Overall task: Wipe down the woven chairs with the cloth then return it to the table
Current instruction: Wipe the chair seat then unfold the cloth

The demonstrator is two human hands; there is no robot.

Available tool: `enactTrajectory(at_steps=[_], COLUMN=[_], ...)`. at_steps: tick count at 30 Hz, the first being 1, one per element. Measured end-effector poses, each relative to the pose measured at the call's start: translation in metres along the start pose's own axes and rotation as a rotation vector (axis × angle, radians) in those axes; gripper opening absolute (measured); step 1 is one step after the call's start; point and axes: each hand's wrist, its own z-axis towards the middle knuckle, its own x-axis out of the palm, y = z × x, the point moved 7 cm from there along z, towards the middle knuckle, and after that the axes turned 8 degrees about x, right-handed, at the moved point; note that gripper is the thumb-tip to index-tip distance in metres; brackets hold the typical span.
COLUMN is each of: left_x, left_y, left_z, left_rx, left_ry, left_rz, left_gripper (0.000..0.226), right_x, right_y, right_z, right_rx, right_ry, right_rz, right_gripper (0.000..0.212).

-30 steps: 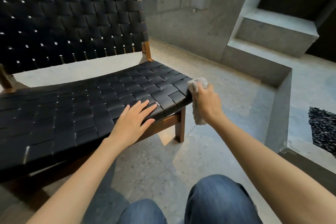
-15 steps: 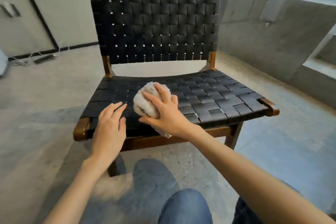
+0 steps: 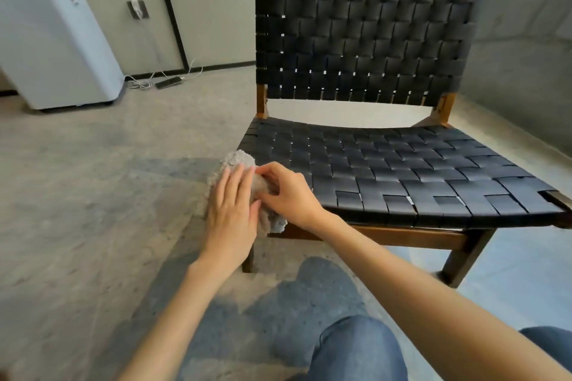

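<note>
Two bare hands meet on a fluffy grey cloth (image 3: 237,160) at the near left corner of the black woven chair (image 3: 387,170) seat. The left hand (image 3: 232,210) lies flat on it, fingers straight; the right hand (image 3: 289,195) pinches it with curled fingers. A white appliance (image 3: 52,40) stands far left.

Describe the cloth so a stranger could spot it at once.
Start at the black woven chair with the wooden frame, then find the seat's front corner nearest the white appliance. There the left hand and right hand meet on the cloth: a pale grey, fluffy bundle, the only light, soft thing against the dark straps.
</note>
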Motion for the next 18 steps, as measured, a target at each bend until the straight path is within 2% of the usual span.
enactTrajectory(at_steps=[6,8,10,14,18], left_x=[0.017,0.02,0.02,0.02,0.018], left_y=[0.047,0.051,0.049,0.042,0.035], left_z=[0.008,0.012,0.009,-0.012,-0.021], left_rx=[0.072,0.11,0.098,0.058,0.004], left_ry=[0.186,0.206,0.153,-0.054,-0.207], left_rz=[0.105,0.099,0.054,-0.042,-0.046], left_gripper=[0.079,0.081,0.079,0.07,0.06], right_x=[0.013,0.015,0.017,0.02,0.018], right_y=[0.005,0.003,0.003,0.004,0.009], right_z=[0.02,0.018,0.011,-0.009,-0.014], right_rx=[0.154,0.161,0.111,0.005,-0.048], right_ry=[0.23,0.237,0.139,-0.086,-0.141], right_rz=[0.095,0.054,-0.023,-0.141,-0.278], right_gripper=[0.046,0.047,0.044,0.037,0.035])
